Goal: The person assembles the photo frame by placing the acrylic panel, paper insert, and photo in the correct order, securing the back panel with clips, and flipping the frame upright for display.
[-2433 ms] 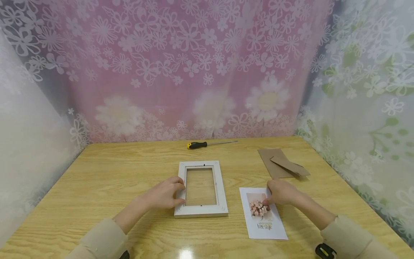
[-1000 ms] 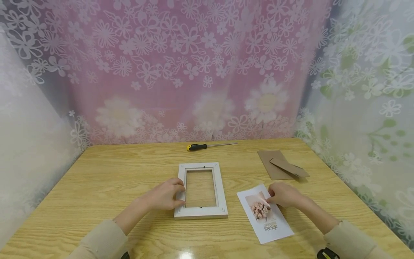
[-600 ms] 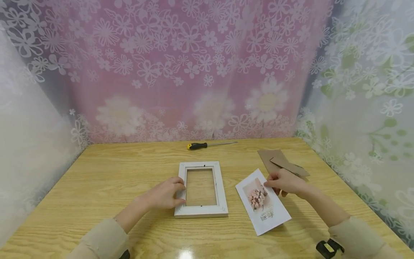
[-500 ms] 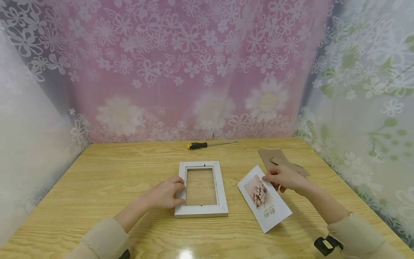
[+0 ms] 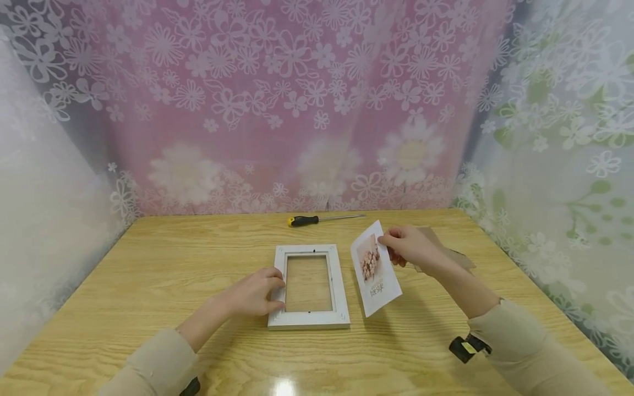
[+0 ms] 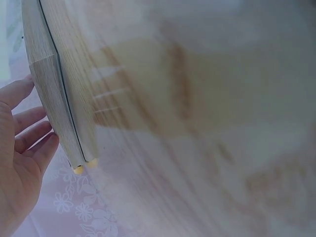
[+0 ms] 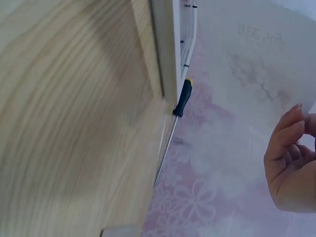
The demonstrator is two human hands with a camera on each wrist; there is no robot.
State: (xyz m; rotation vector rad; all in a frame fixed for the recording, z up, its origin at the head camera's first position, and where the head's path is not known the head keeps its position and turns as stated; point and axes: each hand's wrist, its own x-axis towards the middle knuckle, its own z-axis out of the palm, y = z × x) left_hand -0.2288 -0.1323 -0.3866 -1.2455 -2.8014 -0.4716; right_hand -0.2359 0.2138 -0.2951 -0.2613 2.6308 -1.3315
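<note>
A white picture frame (image 5: 339, 291), small dark tabs along its inner edge, lies on the wooden table. My left hand (image 5: 252, 291) rests on its left border, fingers and thumb spread lightly curved; in the left wrist view these fingertips touch the frame (image 6: 47, 81). To the right, my right hand (image 5: 411, 250) pinches the upper right edge of a white photo print (image 5: 381, 297) showing pink flowers and "free style" lettering. The print is raised and tilted, its shadow on the table below. In the right wrist view the print's pale back (image 7: 256, 64) shows mirrored lettering through the paper.
Behind the frame lies a screwdriver (image 5: 303, 220) with a black and yellow handle. Brown cardboard pieces (image 5: 460, 258) lie at the back right, partly hidden by my right hand and forearm. Flower-printed curtains (image 5: 317, 110) enclose the table (image 5: 148, 264) at the back and sides.
My right hand has picked the photo print up off the table and carried it up and leftward, closer to the frame. My left hand and the frame stay in place.
</note>
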